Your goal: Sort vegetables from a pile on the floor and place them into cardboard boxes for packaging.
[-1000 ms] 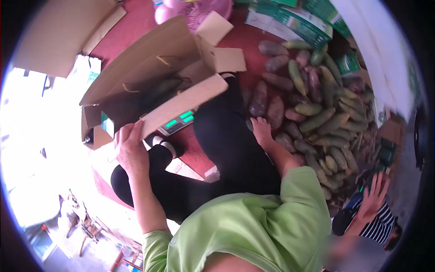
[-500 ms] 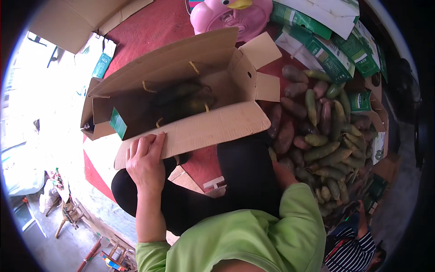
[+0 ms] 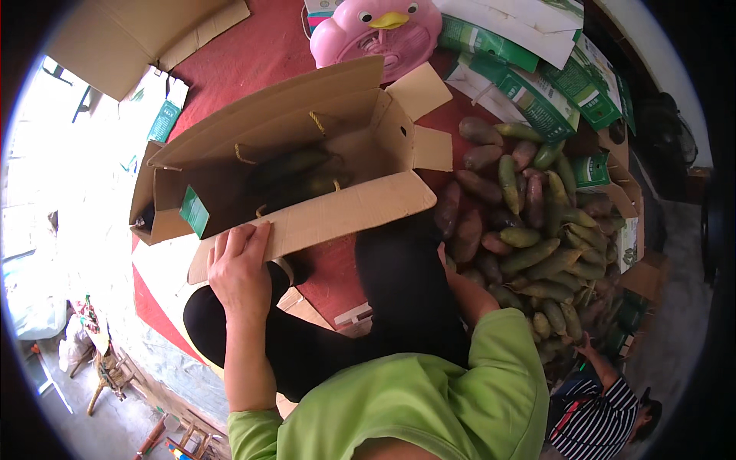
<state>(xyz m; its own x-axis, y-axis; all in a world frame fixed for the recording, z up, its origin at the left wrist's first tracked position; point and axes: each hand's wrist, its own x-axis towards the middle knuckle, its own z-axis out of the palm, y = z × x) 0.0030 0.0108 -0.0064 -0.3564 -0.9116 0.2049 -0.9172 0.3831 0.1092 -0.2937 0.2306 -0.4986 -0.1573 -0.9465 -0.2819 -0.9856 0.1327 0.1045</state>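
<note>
My left hand (image 3: 239,264) is closed over the near flap (image 3: 353,216) of an open cardboard box (image 3: 368,149), thumb and fingers at its edge. Inside, a few long dark-green radishes (image 3: 295,170) lie in shadow at the bottom. Yellow rope handles (image 3: 317,123) loop from the box's walls. My right forearm (image 3: 471,295) reaches forward beside my knee, at the near left edge of a heap of green and reddish radishes (image 3: 537,257). Most of my right hand (image 3: 443,254) is hidden behind the knee, so its fingers do not show.
A pink bird-faced fan (image 3: 376,38) stands beyond the box on the red carpet (image 3: 261,65). Green-and-white cartons (image 3: 529,84) lie at the far right. Another person in a striped shirt (image 3: 594,418) reaches toward the heap at the lower right. Flattened cardboard (image 3: 138,38) lies far left.
The whole view has shifted slightly. My left hand stays on the flap. My right forearm has moved forward and left along the knee. The other person's hand has come closer to the heap.
</note>
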